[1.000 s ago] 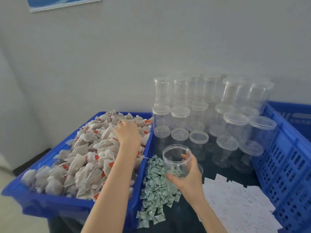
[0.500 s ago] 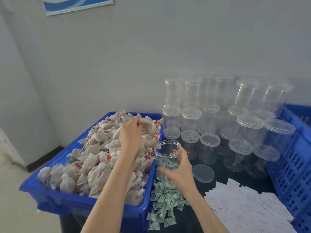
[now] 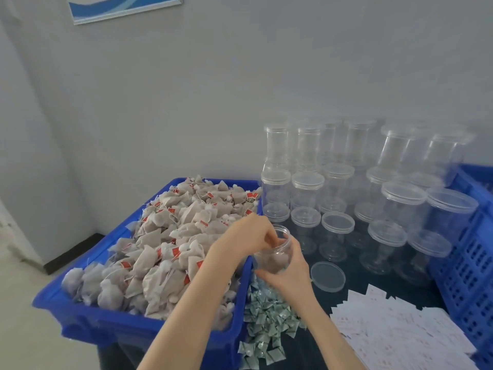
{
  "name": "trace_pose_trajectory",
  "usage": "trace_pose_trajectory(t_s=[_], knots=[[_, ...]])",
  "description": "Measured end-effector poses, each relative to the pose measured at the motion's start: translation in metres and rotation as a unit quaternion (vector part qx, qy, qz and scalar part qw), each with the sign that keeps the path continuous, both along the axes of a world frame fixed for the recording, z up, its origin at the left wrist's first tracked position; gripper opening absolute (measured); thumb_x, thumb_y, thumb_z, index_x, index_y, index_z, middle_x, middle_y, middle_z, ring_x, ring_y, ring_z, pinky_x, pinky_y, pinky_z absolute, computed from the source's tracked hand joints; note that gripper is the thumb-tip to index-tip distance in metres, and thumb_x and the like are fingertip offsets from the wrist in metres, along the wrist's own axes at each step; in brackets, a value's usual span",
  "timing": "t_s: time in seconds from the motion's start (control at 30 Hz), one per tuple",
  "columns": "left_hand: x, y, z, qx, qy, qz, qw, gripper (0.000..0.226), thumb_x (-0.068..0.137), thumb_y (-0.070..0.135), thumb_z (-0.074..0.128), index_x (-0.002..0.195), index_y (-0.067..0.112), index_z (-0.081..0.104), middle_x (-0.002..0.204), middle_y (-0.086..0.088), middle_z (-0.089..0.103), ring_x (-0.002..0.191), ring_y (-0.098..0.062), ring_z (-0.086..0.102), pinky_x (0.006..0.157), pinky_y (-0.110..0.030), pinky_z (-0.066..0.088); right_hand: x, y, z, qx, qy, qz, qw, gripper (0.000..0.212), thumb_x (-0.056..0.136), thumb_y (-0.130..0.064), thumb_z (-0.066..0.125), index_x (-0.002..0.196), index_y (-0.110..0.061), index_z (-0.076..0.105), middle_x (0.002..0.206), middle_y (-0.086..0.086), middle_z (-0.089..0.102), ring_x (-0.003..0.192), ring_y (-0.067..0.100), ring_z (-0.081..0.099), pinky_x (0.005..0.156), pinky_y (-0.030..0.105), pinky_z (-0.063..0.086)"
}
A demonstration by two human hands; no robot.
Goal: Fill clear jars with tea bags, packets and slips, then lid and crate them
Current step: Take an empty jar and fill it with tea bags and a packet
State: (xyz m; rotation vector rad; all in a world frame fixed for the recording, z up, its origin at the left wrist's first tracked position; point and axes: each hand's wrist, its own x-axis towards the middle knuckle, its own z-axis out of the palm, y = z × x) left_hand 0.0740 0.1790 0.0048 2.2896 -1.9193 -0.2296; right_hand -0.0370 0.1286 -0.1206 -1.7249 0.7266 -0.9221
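Observation:
A clear open jar is tilted over the right rim of the blue bin, and my right hand grips it from the right side. My left hand is at the jar's mouth with its fingers bunched and pointing down into it, on tea bags. Greyish tea bags show through the jar's wall. The bin holds a heap of grey tea bags with red tags. Green packets lie in a pile below the jar. White slips are spread at the lower right.
A loose clear lid lies flat on the dark table just right of my right hand. Several empty lidded jars stand stacked at the back. A blue perforated crate stands at the right edge. A grey wall is behind.
My left hand lifted tea bags from the heap and moved right to the jar's mouth. My right hand brought the jar left and up to the bin's rim.

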Motion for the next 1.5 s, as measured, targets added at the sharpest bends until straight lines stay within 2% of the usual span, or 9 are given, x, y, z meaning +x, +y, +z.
trace_pose_trajectory(t_s=[0.13,0.23,0.4,0.5,0.6,0.83,1.2,1.37,1.5], knots=[[0.016,-0.014,-0.011,-0.056,0.084,0.009,0.995,0.018,0.086,0.016,0.063,0.093,0.027,0.076,0.085,0.01,0.071,0.077,-0.007,0.065,0.08,-0.026,0.054,-0.005,-0.001,-0.004,0.013,-0.001,-0.007,1.0,0.083,0.049,-0.03,0.083,0.115,-0.062,0.043,0.112,-0.027,0.061,0.102,-0.01,0.058,0.072,0.012,0.05],[0.042,-0.033,-0.019,-0.138,0.024,0.129,0.982,0.022,0.089,0.013,0.061,0.105,0.026,0.07,0.101,0.006,0.068,0.085,-0.011,0.064,0.084,-0.032,0.055,-0.009,-0.002,-0.008,0.029,-0.005,-0.019,0.999,0.089,0.046,-0.032,0.084,0.124,-0.05,0.043,0.118,-0.021,0.061,0.109,-0.007,0.056,0.079,0.009,0.044],[0.055,-0.054,-0.051,0.011,-0.081,0.137,0.987,0.043,0.089,0.018,0.061,0.131,0.019,0.05,0.131,-0.006,0.053,0.115,-0.026,0.055,0.092,-0.04,0.049,-0.01,-0.002,-0.009,0.037,0.003,-0.023,0.999,0.093,0.046,-0.036,0.086,0.127,-0.049,0.042,0.124,-0.018,0.058,0.118,0.002,0.054,0.09,0.019,0.044],[0.059,-0.057,-0.058,0.036,-0.123,0.145,0.981,0.029,0.092,0.021,0.055,0.121,0.017,0.058,0.12,-0.006,0.061,0.108,-0.025,0.057,0.091,-0.038,0.046,-0.011,-0.003,-0.01,0.035,0.008,-0.029,0.999,0.086,0.047,-0.036,0.086,0.117,-0.057,0.041,0.121,-0.02,0.059,0.113,-0.002,0.055,0.083,0.013,0.044],[0.059,-0.056,-0.054,-0.023,-0.127,0.167,0.977,0.02,0.09,0.028,0.06,0.106,0.017,0.064,0.103,0.0,0.066,0.096,-0.02,0.062,0.094,-0.037,0.046,-0.013,-0.004,-0.011,0.038,0.014,-0.028,0.999,0.09,0.051,-0.03,0.089,0.122,-0.054,0.039,0.124,-0.017,0.059,0.117,0.003,0.055,0.094,0.027,0.048],[0.063,-0.04,-0.04,-0.169,-0.028,0.231,0.958,0.017,0.094,0.016,0.056,0.109,0.017,0.062,0.101,-0.003,0.067,0.085,-0.017,0.064,0.08,-0.031,0.055,-0.006,-0.006,-0.01,0.047,0.024,-0.019,0.998,0.092,0.05,-0.029,0.086,0.129,-0.045,0.04,0.122,-0.019,0.057,0.114,-0.003,0.053,0.081,0.012,0.039],[0.036,-0.001,0.03,-0.371,0.133,0.104,0.913,0.016,0.083,0.009,0.062,0.089,0.018,0.074,0.071,0.015,0.064,0.073,-0.012,0.061,0.069,-0.018,0.045,0.001,0.003,-0.008,0.034,0.042,-0.019,0.998,0.091,0.046,-0.039,0.08,0.128,-0.046,0.041,0.122,-0.02,0.057,0.115,0.001,0.055,0.098,0.036,0.052],[0.018,0.015,0.041,-0.257,0.162,0.04,0.952,0.015,0.08,0.013,0.064,0.091,0.018,0.073,0.083,0.005,0.071,0.08,-0.011,0.063,0.081,-0.025,0.048,0.0,0.005,-0.007,0.041,0.029,-0.024,0.998,0.089,0.047,-0.036,0.082,0.126,-0.048,0.042,0.122,-0.017,0.059,0.116,0.006,0.056,0.098,0.042,0.051],[0.007,0.007,0.011,-0.083,0.071,-0.011,0.994,0.019,0.084,0.015,0.062,0.101,0.017,0.071,0.093,0.004,0.067,0.085,-0.012,0.06,0.077,-0.02,0.045,-0.001,0.004,-0.004,0.043,0.013,-0.017,0.999,0.088,0.049,-0.033,0.081,0.123,-0.054,0.04,0.12,-0.016,0.058,0.109,0.016,0.062,0.087,0.048,0.057]])
